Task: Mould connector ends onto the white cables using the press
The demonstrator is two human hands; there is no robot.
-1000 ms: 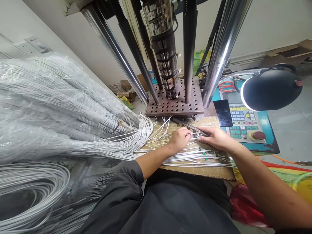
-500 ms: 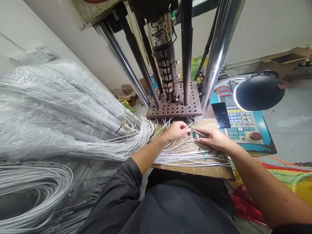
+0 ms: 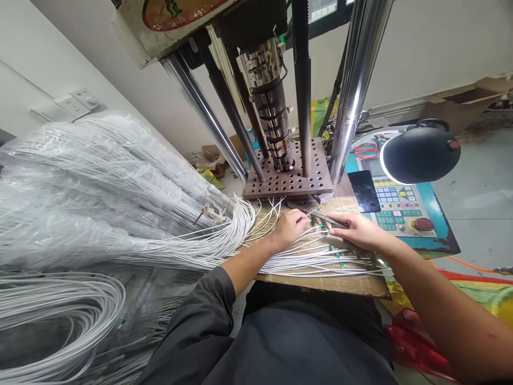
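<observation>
White cables (image 3: 296, 262) fan out over a brown cardboard sheet (image 3: 288, 280), several of them ending in small green pieces (image 3: 340, 258). My left hand (image 3: 292, 229) is closed in a pinch on a white cable near its end, beside the tip of the tool. In my right hand (image 3: 355, 229) is a slim dark metal tool that looks like tweezers (image 3: 329, 218), its tip pointing left towards my left fingertips. What lies right between the tool's tip and the fingers is too small to make out.
A press with a perforated steel plate (image 3: 288, 187) stands just behind the cardboard. Plastic-wrapped cable bundles (image 3: 100, 166) and a cable coil (image 3: 92, 321) fill the left. At right are a control panel (image 3: 401, 208), a black phone (image 3: 364, 191), a lamp (image 3: 420, 155) and red-handled scissors (image 3: 366, 151).
The view has shifted slightly. My left fingers have moved a little down and left, and the green-tipped cable end that jutted above them no longer shows there. My right hand keeps the tweezers.
</observation>
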